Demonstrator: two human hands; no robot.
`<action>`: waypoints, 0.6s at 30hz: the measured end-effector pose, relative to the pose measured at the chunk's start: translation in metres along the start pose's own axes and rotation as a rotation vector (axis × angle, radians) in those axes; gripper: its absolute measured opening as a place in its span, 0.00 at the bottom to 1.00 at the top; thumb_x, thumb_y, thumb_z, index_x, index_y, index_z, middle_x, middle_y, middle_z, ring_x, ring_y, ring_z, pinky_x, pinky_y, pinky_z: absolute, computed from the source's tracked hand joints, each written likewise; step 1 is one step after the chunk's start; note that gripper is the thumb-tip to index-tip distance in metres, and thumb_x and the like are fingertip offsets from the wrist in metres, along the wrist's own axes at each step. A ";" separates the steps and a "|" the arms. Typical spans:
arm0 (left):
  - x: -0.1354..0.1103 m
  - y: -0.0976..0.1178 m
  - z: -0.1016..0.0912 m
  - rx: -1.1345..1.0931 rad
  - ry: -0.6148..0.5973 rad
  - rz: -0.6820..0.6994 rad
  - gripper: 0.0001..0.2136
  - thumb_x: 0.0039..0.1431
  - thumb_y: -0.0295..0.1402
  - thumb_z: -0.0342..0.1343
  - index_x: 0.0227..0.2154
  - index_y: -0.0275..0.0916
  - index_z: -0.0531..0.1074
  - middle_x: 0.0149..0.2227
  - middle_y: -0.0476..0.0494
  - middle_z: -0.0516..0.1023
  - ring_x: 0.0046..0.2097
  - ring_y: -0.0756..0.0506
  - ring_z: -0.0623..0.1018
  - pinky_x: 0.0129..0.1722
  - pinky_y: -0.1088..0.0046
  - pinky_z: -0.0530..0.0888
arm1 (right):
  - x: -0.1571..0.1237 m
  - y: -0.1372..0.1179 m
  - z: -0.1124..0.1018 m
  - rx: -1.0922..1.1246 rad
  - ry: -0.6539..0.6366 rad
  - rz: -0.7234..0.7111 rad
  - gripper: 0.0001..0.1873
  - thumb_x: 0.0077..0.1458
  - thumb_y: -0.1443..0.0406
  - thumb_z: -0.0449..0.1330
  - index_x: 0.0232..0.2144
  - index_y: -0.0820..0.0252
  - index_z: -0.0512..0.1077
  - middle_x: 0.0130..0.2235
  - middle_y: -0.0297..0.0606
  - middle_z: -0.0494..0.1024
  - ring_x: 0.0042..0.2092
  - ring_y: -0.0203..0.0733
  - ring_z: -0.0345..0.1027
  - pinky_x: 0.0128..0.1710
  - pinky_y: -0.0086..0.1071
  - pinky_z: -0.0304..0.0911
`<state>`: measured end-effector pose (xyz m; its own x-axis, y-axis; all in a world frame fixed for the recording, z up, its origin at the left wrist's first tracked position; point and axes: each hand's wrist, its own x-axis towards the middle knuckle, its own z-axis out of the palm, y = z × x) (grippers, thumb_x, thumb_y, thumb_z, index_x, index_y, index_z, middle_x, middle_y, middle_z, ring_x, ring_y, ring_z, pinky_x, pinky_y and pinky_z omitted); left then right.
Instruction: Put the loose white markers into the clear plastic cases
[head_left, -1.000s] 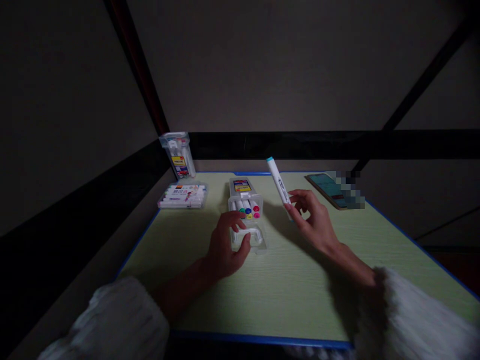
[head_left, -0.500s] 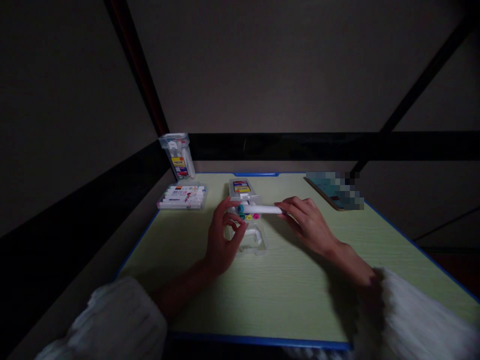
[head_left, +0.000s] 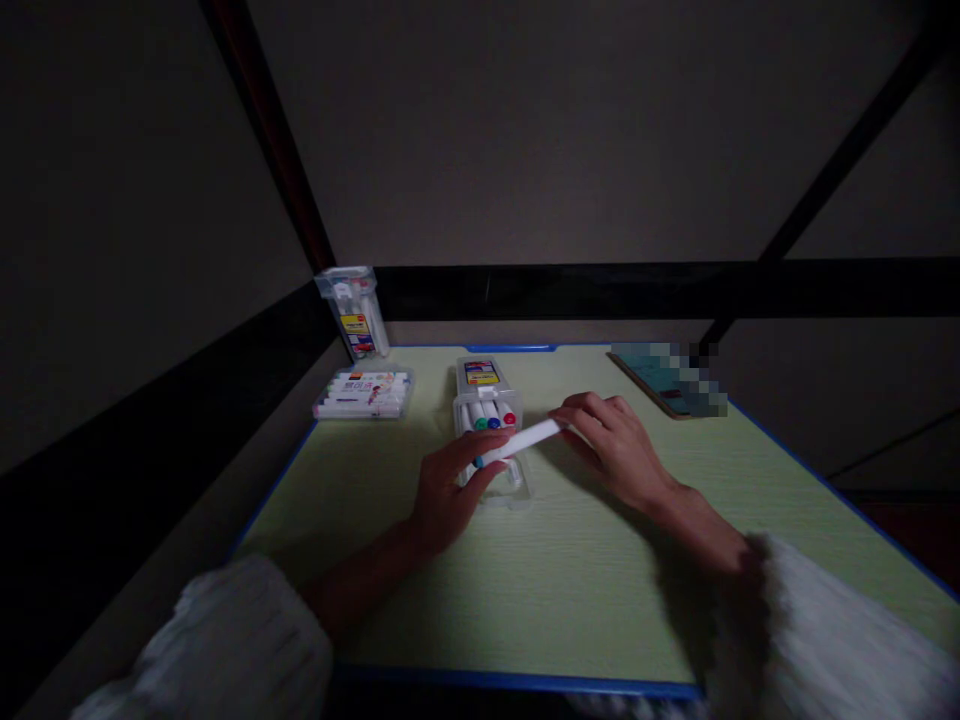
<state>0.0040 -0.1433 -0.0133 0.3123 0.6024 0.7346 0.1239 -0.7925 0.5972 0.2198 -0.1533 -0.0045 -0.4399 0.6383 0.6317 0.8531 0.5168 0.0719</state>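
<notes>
A white marker point(head_left: 529, 438) with a teal end slants between my two hands above the table. My right hand point(head_left: 611, 440) pinches its upper right end. At the lower left, my left hand point(head_left: 450, 490) has its thumb and fingers closed about the teal end. Just behind the marker lies an opened clear marker case point(head_left: 480, 374), with several white markers inside showing green, blue and red ends. The clear lid part point(head_left: 521, 492) rests toward me, partly hidden by the marker and my left hand.
On the left of the light green table point(head_left: 570, 600) lies a flat pack of markers point(head_left: 365, 394). Behind it stands a clear upright case of markers point(head_left: 360, 315). A teal board with a brown edge point(head_left: 664, 382), partly pixelated, lies at the back right.
The marker's teal end has dropped toward me, so the marker now slants. My left fingers have closed in on that end from apart. My right hand has stayed nearly still.
</notes>
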 end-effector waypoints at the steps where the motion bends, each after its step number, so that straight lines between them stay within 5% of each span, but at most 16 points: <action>1: -0.001 -0.001 0.000 -0.006 0.006 -0.008 0.09 0.52 0.27 0.54 0.38 0.38 0.71 0.41 0.45 0.77 0.43 0.49 0.76 0.45 0.74 0.73 | 0.000 0.000 0.001 -0.002 0.017 0.003 0.09 0.58 0.67 0.47 0.38 0.61 0.66 0.37 0.42 0.70 0.36 0.40 0.63 0.32 0.33 0.52; 7: -0.004 -0.002 0.001 -0.089 0.086 -0.105 0.09 0.53 0.27 0.53 0.37 0.39 0.72 0.42 0.45 0.76 0.42 0.47 0.76 0.41 0.72 0.74 | -0.003 0.002 0.003 0.074 0.166 0.156 0.13 0.53 0.61 0.55 0.41 0.61 0.67 0.38 0.42 0.70 0.33 0.39 0.63 0.31 0.34 0.57; 12: -0.004 -0.001 0.001 -0.098 0.115 -0.187 0.08 0.52 0.29 0.54 0.36 0.38 0.73 0.40 0.43 0.77 0.41 0.47 0.76 0.38 0.74 0.75 | -0.001 0.008 0.003 0.243 0.194 0.338 0.15 0.50 0.62 0.57 0.41 0.60 0.69 0.40 0.43 0.69 0.41 0.45 0.62 0.36 0.38 0.60; 18: -0.001 0.001 0.001 -0.237 0.132 -0.340 0.10 0.52 0.33 0.54 0.37 0.37 0.72 0.39 0.43 0.78 0.35 0.48 0.78 0.33 0.77 0.74 | 0.003 0.011 0.011 0.952 0.060 0.702 0.10 0.42 0.63 0.62 0.31 0.61 0.71 0.25 0.34 0.70 0.25 0.34 0.60 0.23 0.29 0.56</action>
<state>0.0052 -0.1447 -0.0137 0.1660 0.8446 0.5090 -0.0256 -0.5123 0.8584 0.2247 -0.1393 -0.0101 0.0766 0.9370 0.3409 0.3392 0.2970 -0.8926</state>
